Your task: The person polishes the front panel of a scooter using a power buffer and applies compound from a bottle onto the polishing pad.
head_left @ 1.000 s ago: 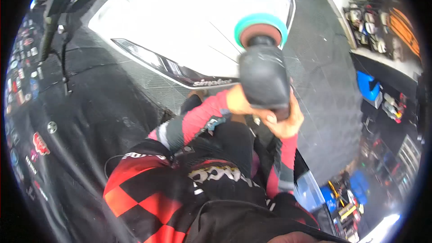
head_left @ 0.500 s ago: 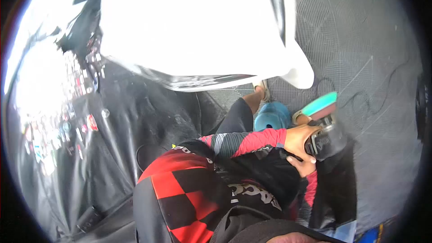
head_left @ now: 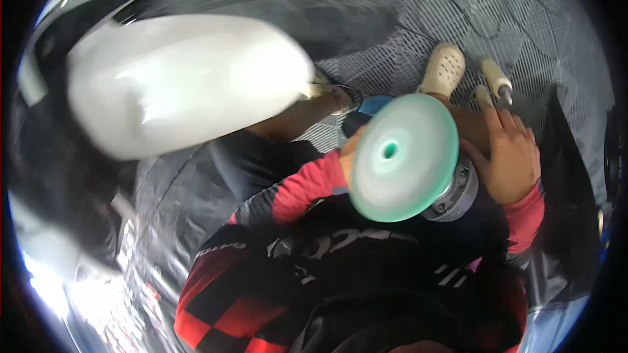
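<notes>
A polisher [head_left: 450, 196] is held up in front of my lap. Its round foam pad [head_left: 405, 183], pale with a green edge and a green centre hole, faces the camera. Behind the pad's left edge, my left hand [head_left: 352, 150] is at the polisher; its fingers are mostly hidden. My right hand [head_left: 513, 157] is beside the polisher's grey head, fingers stretched out and thumb near the tool. The polisher's handle cannot be seen.
A glossy white rounded part [head_left: 190, 85], blurred, stands at the upper left. Ribbed grey flooring [head_left: 373, 26] carries a dark cord [head_left: 471, 26]. A beige clog [head_left: 443, 68], a cream bottle-like thing with a nozzle [head_left: 497, 78] and something blue [head_left: 375, 104] are beyond my hands.
The polisher has come nearer my body and turned, so its pad face shows. My right hand has moved to its right side with fingers extended. The view has shifted.
</notes>
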Demonstrator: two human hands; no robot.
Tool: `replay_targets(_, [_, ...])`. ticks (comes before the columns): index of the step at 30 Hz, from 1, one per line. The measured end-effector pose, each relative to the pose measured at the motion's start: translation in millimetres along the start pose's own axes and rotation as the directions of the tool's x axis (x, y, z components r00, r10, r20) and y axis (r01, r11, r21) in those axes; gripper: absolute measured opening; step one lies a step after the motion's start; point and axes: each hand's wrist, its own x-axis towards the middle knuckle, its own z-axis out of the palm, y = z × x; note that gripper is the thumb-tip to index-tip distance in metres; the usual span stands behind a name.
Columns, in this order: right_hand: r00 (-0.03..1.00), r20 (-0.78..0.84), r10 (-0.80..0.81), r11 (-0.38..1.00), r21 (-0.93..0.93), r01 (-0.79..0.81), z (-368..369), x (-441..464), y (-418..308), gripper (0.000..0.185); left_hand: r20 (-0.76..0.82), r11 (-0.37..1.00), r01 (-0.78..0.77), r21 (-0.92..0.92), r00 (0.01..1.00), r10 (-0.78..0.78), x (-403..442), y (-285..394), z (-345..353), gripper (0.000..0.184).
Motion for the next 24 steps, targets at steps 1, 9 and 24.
replay_targets(1, [1.0, -0.023, -0.005, 1.0, 0.001, 0.005, -4.6, 1.3, -5.0, 0.059, -0.007, 0.997, 0.011, -0.078, 1.0, -0.012, -0.7, -4.0, -0.1, 0.043])
replay_targets(9, [0.957, -0.289, 0.011, 0.998, -0.057, -0.029, 15.4, -23.8, -14.2, 0.042, -0.17, 0.988, -0.086, -0.125, 0.983, 0.064, 18.3, -9.8, -46.0, 0.044])
replay_targets(24, [0.868, -0.475, 0.148, 0.988, 0.111, -0.108, -1.8, 27.9, 79.8, 0.055, -0.274, 0.99, -0.134, -0.047, 0.955, 0.117, 9.3, 18.1, -18.7, 0.072])
